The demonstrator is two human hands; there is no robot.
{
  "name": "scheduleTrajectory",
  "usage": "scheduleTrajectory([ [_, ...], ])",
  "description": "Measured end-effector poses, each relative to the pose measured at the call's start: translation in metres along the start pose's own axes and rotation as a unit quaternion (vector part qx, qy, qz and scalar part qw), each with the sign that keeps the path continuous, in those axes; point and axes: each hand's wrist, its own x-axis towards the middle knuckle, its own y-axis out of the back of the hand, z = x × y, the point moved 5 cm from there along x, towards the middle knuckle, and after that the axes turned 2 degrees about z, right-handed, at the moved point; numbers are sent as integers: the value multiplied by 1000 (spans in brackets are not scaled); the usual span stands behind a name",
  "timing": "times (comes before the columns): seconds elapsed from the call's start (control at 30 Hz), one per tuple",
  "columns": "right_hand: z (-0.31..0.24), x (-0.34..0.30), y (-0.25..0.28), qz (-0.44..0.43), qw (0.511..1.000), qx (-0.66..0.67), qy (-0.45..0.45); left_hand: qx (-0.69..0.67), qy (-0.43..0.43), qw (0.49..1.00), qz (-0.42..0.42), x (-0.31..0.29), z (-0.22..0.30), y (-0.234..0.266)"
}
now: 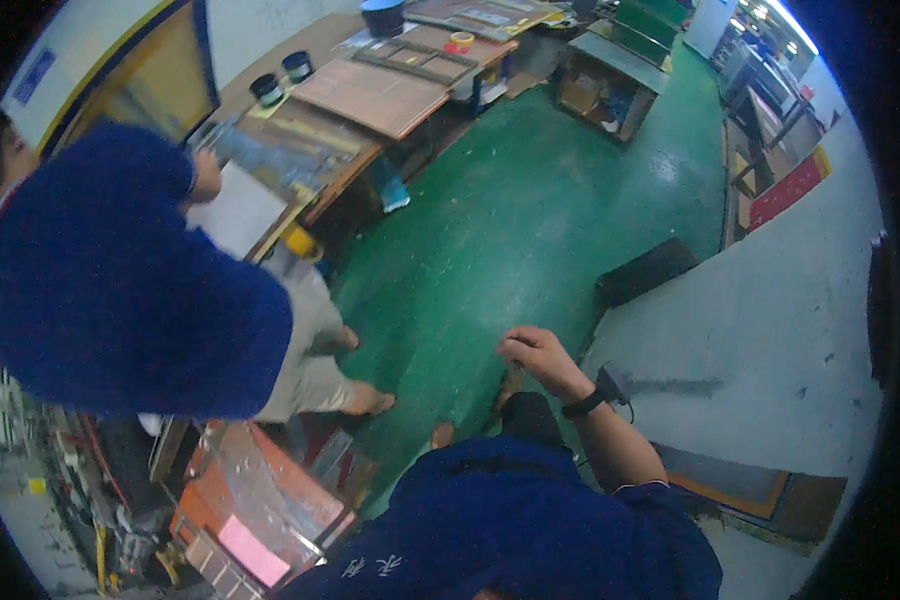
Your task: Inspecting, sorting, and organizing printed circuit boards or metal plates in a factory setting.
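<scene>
Curled, the right hand (pixel 542 358) hovers before the white-lettered shirt (pixel 540 525).

The right hand (pixel 540 358) is held out in front, fingers curled.

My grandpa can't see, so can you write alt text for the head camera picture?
The camera wearer's right hand, loosely curled, is held above a green floor. On the left, a co-worker in dark blue stands at a long, cluttered workbench.
</scene>
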Motion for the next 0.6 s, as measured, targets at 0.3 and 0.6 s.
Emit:
scheduleTrajectory([
  [0.3,-54,150,161,13,994,99,-37,287,-70,955,-37,125,173,-51],
  [0.6,-125,279,332,74,986,147,-5,370,-79,920,-104,239,355,-103],
])
